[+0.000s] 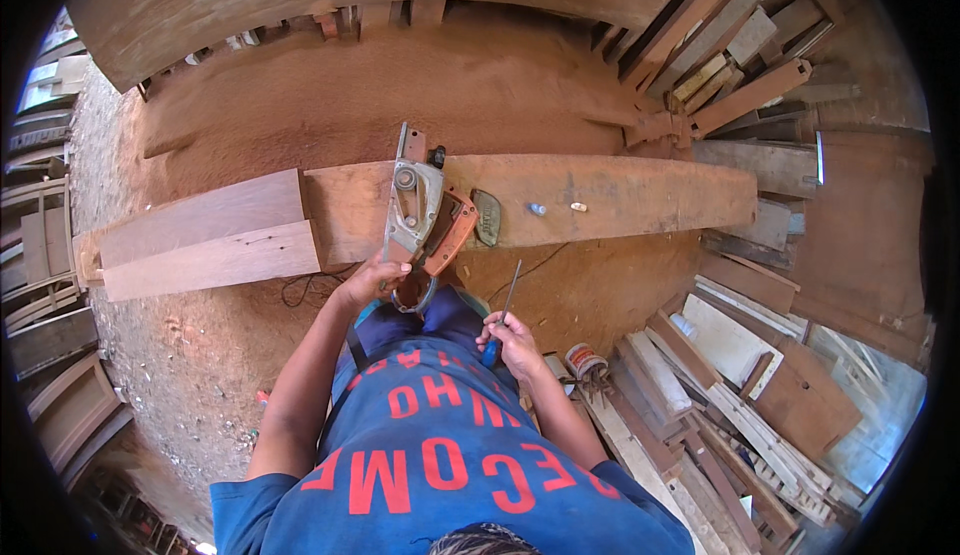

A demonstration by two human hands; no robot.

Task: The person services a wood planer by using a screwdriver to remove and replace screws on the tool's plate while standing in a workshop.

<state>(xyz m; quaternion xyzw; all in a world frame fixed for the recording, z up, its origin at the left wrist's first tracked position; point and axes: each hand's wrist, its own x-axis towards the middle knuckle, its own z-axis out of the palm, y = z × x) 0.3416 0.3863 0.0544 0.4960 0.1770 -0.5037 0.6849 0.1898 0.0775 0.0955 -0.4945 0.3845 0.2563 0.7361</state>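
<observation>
An electric hand planer, grey metal with an orange handle, lies on its side across a long wooden plank bench. My left hand is closed on the planer's near end, thumb on top. In my right hand, held in front of my body, is a screwdriver; its thin shaft points away from me and its blue handle shows below my fingers. Beside the planer's handle lies a flat dark green piece. Farther right on the bench sit a small blue object and a small tan one.
Two flat boards lie on the bench's left end. Reddish sawdust covers the ground beyond it. Stacked timber offcuts crowd the right side, with more wood along the left. A dark cord runs below the bench.
</observation>
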